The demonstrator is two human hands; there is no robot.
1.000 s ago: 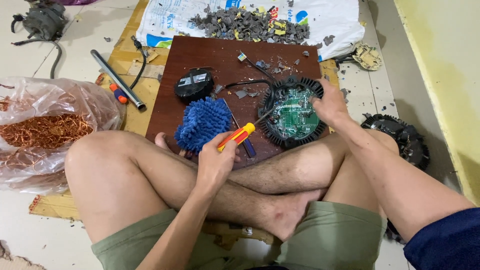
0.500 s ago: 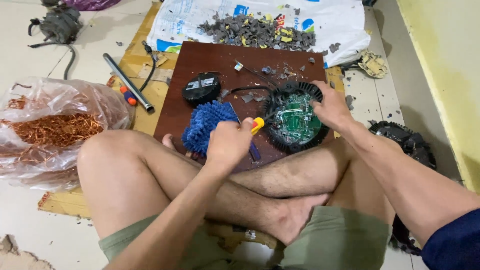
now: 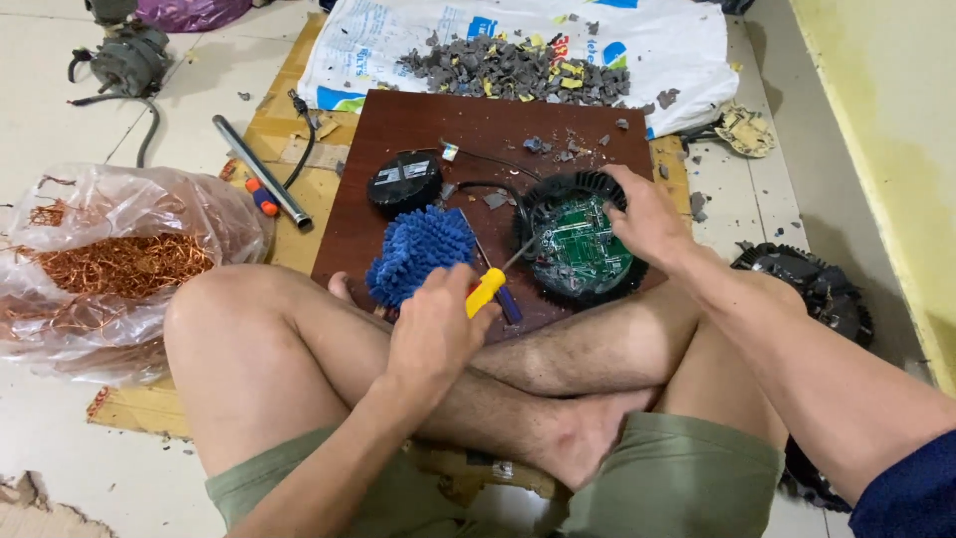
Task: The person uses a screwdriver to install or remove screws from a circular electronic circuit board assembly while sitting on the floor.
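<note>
Screwdriver (image 3: 495,281) in left hand (image 3: 435,334), tip at round circuit-board housing (image 3: 581,249)

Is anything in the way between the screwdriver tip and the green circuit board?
Nothing visible. The yellow-handled screwdriver in the left hand already reaches the green circuit board; the right hand grips the housing's far rim.

Counted on and around the work area:

- One dark brown rectangular wooden board (image 3: 418,120).
- One round black finned housing holding a green circuit board (image 3: 578,249).
- One black round plastic cap (image 3: 403,182).
- One blue fluffy microfibre mitt (image 3: 418,254).
- Two screwdrivers: one yellow-handled (image 3: 488,289), one blue-handled (image 3: 506,302).
- One grey metal tube (image 3: 261,171).
- One clear plastic bag of copper wire (image 3: 119,264).
- One white printed sack (image 3: 378,40) carrying one heap of grey fragments (image 3: 508,70).
- Two hands in view: left hand (image 3: 433,334), right hand (image 3: 645,214).
</note>
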